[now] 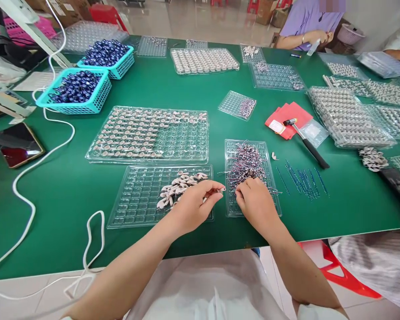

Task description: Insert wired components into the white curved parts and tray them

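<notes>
My left hand (198, 202) is closed in a pinch around a small white curved piece (222, 190), of which only the tip shows. Below and beside that hand, a clear plastic tray (133, 195) carries a loose heap of similar white curved pieces (176, 186). My right hand (256, 201) is closed too, fingertips down at the near edge of a pile of small parts with thin wire leads (248, 162). These lie on a second clear tray (231, 209). Whatever is between the right fingertips is hidden.
A larger tray (182, 153) of white round-ended parts lies beyond my left hand. To the right are thin blue sticks (302, 182), a black-handled hammer (311, 149) and red packets (288, 116). Turquoise baskets (100, 95) hold blue shiny parts. Across the table sits a person (296, 26).
</notes>
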`<state>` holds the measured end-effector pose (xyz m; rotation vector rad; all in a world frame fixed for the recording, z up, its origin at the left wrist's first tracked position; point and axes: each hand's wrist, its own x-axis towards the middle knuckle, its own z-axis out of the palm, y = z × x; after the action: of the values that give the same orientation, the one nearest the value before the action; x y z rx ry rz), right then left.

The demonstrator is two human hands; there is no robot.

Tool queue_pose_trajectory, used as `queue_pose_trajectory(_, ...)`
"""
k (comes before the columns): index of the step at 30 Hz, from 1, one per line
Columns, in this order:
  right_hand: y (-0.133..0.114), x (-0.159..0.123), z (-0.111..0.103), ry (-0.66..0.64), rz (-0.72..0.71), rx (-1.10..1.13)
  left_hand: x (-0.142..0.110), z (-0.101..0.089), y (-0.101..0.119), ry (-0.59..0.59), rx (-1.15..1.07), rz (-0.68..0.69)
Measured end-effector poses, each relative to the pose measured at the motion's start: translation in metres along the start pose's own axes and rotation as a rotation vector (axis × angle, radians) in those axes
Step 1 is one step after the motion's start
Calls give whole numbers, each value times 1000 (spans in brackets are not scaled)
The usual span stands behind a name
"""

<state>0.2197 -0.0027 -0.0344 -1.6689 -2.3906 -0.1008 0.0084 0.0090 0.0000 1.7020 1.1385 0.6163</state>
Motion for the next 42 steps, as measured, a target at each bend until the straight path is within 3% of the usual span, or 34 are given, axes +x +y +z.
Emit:
queue_pose_trajectory(7,-7,-13,-4,4,11,83,0,8,-4,-32,-159,-61)
queue_pose_trajectory(15,-11,-28,-5,129,82,346,-4,15,-3,-99,-167,-61)
queue_pose_trajectory(20,-10,-28,-6,96,53,284,-3,18,-6,-92,-188,-49)
queue_pose_trajectory(28,-13,-16,1,-61,-85,62,-2,18,-8,-68,-71,2)
queue_pose_trajectory(42,-15,-27,1,12,35,260,-2,16,-6,-89,-37,12)
